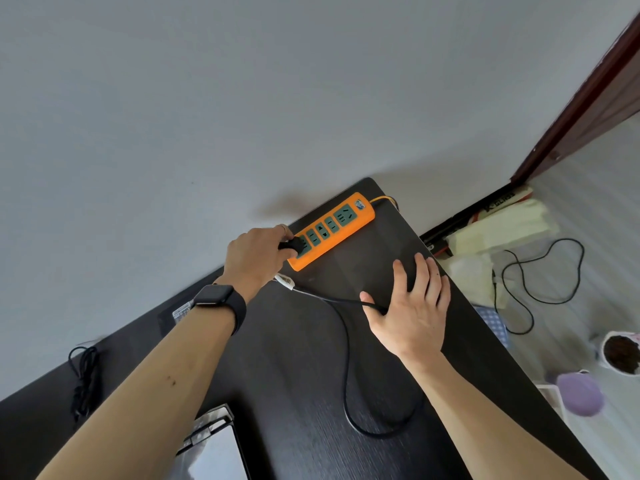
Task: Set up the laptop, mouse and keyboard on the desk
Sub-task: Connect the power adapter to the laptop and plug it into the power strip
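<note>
One black power plug [290,247]: pinched in left hand [254,259], at end socket of one orange plastic power strip [332,230], far corner of dark wooden desk [294,358]. One black cable [346,375], passing beneath flat, spread-fingered right hand [412,306]. One silver laptop [218,448], near edge.

The plug [290,246] is largely covered by the left hand [254,258] — prongs unseen; below that hand, the laptop [214,448] is blurred and cut off.
</note>
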`<action>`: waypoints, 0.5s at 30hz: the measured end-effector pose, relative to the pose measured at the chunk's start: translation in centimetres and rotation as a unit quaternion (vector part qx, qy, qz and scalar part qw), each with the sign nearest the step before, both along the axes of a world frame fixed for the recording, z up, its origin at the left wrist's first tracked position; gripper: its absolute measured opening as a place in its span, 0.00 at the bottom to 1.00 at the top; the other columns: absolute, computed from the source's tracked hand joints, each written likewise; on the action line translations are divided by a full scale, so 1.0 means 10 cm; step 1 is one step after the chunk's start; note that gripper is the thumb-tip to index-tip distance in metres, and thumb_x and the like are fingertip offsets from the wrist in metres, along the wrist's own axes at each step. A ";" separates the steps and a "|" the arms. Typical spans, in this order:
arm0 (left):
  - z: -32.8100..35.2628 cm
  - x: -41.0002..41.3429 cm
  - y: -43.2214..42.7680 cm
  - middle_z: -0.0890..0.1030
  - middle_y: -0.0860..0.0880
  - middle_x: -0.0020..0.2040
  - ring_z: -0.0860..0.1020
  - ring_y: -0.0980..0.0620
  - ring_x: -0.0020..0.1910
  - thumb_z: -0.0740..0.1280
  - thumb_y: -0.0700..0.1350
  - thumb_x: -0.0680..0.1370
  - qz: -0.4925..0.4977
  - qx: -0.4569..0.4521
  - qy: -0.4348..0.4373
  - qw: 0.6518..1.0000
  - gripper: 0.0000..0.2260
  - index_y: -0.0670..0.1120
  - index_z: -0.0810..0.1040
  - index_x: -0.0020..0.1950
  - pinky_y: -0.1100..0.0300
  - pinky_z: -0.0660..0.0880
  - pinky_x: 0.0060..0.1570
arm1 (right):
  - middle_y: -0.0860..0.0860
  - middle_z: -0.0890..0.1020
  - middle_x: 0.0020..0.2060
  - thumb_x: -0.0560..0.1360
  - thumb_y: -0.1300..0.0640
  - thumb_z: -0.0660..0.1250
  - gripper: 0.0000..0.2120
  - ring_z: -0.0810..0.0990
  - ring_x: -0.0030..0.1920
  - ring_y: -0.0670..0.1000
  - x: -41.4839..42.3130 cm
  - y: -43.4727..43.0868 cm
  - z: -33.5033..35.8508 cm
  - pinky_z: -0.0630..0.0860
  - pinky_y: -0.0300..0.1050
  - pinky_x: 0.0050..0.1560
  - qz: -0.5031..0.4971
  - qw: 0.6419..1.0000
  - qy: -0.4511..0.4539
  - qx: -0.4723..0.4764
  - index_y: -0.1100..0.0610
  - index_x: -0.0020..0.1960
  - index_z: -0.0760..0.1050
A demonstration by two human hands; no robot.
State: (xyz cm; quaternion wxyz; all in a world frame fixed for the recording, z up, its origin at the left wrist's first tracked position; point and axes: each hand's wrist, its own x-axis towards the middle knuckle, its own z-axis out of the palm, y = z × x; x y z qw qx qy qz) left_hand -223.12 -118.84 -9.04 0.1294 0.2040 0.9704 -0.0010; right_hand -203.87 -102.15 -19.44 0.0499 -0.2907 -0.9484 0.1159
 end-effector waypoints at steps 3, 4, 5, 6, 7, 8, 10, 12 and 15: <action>-0.03 0.01 0.04 0.80 0.53 0.52 0.78 0.49 0.51 0.71 0.51 0.76 0.034 0.059 -0.014 0.998 0.13 0.53 0.81 0.60 0.53 0.75 0.47 | 0.62 0.66 0.74 0.74 0.30 0.59 0.39 0.62 0.76 0.64 0.00 0.01 -0.01 0.58 0.64 0.74 0.000 1.000 -0.001 0.000 0.56 0.73 0.69; -0.03 0.01 0.06 0.80 0.52 0.52 0.78 0.48 0.51 0.71 0.50 0.76 0.025 0.056 -0.015 0.998 0.13 0.52 0.82 0.60 0.53 0.75 0.47 | 0.62 0.66 0.74 0.74 0.30 0.59 0.38 0.62 0.76 0.64 0.01 0.01 -0.02 0.58 0.64 0.74 0.000 1.000 0.000 0.001 0.56 0.73 0.69; -0.02 -0.01 0.08 0.80 0.51 0.52 0.77 0.48 0.51 0.71 0.50 0.76 0.006 0.043 -0.015 0.999 0.13 0.51 0.82 0.60 0.54 0.74 0.47 | 0.62 0.66 0.74 0.74 0.30 0.59 0.38 0.62 0.76 0.64 0.01 0.01 -0.02 0.58 0.64 0.74 0.001 1.000 0.001 0.001 0.56 0.73 0.69; -0.01 -0.04 0.11 0.79 0.51 0.52 0.77 0.47 0.51 0.70 0.49 0.77 -0.021 0.018 -0.014 1.000 0.13 0.50 0.81 0.60 0.54 0.73 0.46 | 0.62 0.66 0.74 0.74 0.30 0.59 0.38 0.62 0.76 0.64 0.01 0.01 -0.02 0.58 0.64 0.74 0.001 1.000 0.004 0.000 0.56 0.73 0.69; 0.01 -0.07 0.14 0.79 0.50 0.52 0.77 0.47 0.51 0.69 0.49 0.77 -0.049 -0.011 -0.011 0.999 0.12 0.49 0.81 0.60 0.54 0.72 0.45 | 0.62 0.66 0.74 0.74 0.30 0.59 0.39 0.62 0.76 0.64 0.01 0.01 -0.02 0.58 0.64 0.74 0.001 1.000 0.006 0.000 0.56 0.73 0.69; 0.03 -0.09 0.20 0.78 0.49 0.52 0.77 0.46 0.51 0.69 0.48 0.77 -0.073 -0.039 -0.010 0.997 0.11 0.49 0.81 0.59 0.54 0.72 0.44 | 0.62 0.66 0.74 0.74 0.30 0.59 0.39 0.62 0.76 0.64 0.01 0.01 -0.02 0.58 0.64 0.75 0.000 1.000 0.007 0.000 0.56 0.73 0.69; 0.07 -0.11 0.32 0.79 0.48 0.52 0.78 0.45 0.51 0.69 0.47 0.77 -0.104 -0.085 -0.005 0.991 0.10 0.47 0.81 0.58 0.54 0.72 0.43 | 0.62 0.66 0.74 0.74 0.30 0.59 0.39 0.62 0.76 0.64 0.01 0.01 -0.02 0.58 0.63 0.75 0.000 1.000 0.004 0.004 0.57 0.73 0.69; 0.12 -0.12 0.41 0.80 0.45 0.52 0.79 0.44 0.49 0.69 0.45 0.77 -0.122 -0.122 0.000 0.985 0.10 0.46 0.81 0.57 0.55 0.71 0.42 | 0.62 0.66 0.74 0.74 0.30 0.59 0.38 0.62 0.76 0.64 0.01 0.01 -0.02 0.58 0.64 0.75 -0.001 1.000 0.006 0.005 0.57 0.73 0.69; 0.14 -0.10 0.43 0.80 0.44 0.50 0.79 0.43 0.48 0.68 0.43 0.77 -0.134 -0.141 0.004 0.981 0.09 0.44 0.80 0.57 0.55 0.73 0.41 | 0.62 0.66 0.74 0.74 0.30 0.59 0.38 0.62 0.76 0.64 0.02 0.00 -0.02 0.58 0.64 0.75 0.001 1.000 0.005 0.005 0.57 0.73 0.68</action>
